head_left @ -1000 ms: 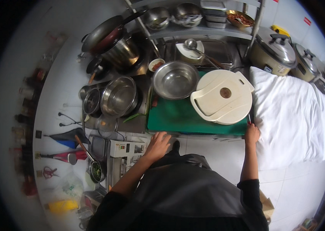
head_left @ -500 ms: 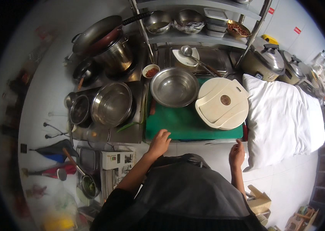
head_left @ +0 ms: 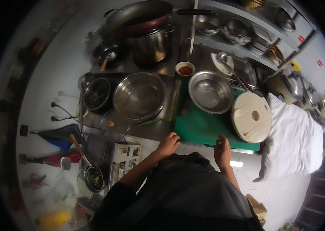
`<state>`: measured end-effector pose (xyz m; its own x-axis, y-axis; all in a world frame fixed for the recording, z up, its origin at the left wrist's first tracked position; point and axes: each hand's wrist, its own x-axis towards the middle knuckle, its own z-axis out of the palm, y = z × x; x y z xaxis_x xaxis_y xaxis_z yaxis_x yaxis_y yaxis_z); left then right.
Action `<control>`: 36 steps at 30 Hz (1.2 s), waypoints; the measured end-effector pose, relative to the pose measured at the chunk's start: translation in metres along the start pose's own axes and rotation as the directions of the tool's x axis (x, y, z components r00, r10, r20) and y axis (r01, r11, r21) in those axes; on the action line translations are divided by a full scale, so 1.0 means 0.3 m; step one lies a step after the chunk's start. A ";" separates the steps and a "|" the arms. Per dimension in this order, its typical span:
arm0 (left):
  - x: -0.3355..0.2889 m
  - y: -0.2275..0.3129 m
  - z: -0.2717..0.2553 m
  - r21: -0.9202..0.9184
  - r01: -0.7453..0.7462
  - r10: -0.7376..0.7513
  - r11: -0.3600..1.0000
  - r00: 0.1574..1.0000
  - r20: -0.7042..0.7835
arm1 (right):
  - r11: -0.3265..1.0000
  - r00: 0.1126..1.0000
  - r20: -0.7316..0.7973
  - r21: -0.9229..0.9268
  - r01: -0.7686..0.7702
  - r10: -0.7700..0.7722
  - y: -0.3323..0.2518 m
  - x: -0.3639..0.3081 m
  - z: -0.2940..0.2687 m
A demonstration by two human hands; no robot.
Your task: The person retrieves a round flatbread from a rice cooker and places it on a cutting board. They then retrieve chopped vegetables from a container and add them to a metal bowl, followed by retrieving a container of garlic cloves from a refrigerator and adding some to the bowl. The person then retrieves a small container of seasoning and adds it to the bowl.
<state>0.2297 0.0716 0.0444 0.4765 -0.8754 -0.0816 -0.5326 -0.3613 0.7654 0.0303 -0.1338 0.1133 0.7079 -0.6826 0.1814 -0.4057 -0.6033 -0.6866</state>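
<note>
My left hand (head_left: 169,144) hovers at the front left edge of the green cutting board (head_left: 197,127), fingers loosely bent, holding nothing. By the board's front edge, farther right, my right hand (head_left: 222,152) is held up with fingers a little apart and nothing in it. A steel basin (head_left: 211,93) with a shiny inside rests toward the back of the board. Right of it lies a round cream plastic lid (head_left: 251,119); what is under it is hidden. A bigger steel bowl (head_left: 139,96) sits left of the board, with green stalks (head_left: 149,122) in front.
Behind are a wok (head_left: 139,23) on a tall pot (head_left: 151,48), a small bowl of red chilli (head_left: 185,70), a ladle (head_left: 228,63) on a white plate, and a shelf (head_left: 243,48). A white cloth bundle (head_left: 291,142) sits right, near rice cookers (head_left: 285,86). A dark pot (head_left: 96,94) stands left.
The view has swung left, so the counter things appear farther right. My right hand has come closer to my left. Neither hand has picked anything up.
</note>
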 end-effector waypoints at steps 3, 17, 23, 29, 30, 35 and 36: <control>-0.050 -0.096 -0.040 -0.073 0.078 -0.081 0.994 0.996 -0.039 | 0.999 0.997 0.069 -0.008 0.046 -0.046 -0.048 0.005 0.089; -0.297 -0.504 -0.093 -0.242 0.255 -0.318 0.936 0.908 -0.272 | 0.983 0.955 0.273 -0.105 0.149 -0.115 -0.126 0.029 0.353; -0.318 -0.618 -0.195 -0.111 0.292 -0.304 0.950 0.782 -0.544 | 0.981 0.934 0.331 -0.093 0.171 -0.132 -0.153 0.004 0.385; -0.163 -0.582 -0.193 0.228 0.262 -0.135 0.938 0.880 -0.455 | 0.986 0.936 0.338 -0.098 0.136 -0.096 -0.168 -0.008 0.411; -0.115 -0.572 -0.178 0.288 0.236 -0.079 0.928 0.880 -0.468 | 0.989 0.935 0.344 -0.086 0.124 -0.088 -0.172 -0.009 0.413; 0.036 -0.544 -0.113 0.414 0.439 -0.250 0.797 0.865 -0.435 | 0.993 0.943 0.330 -0.080 0.081 -0.050 -0.171 -0.037 0.399; 0.042 -0.539 -0.097 0.412 0.405 -0.236 0.816 0.884 -0.402 | 0.989 0.944 0.329 -0.130 0.076 -0.029 -0.166 -0.044 0.393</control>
<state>0.3422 0.1283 -0.0617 0.8288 -0.5595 0.0039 -0.5294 -0.7820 0.3289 0.1094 -0.0459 0.0621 0.8704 -0.4906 -0.0405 -0.4225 -0.7022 -0.5731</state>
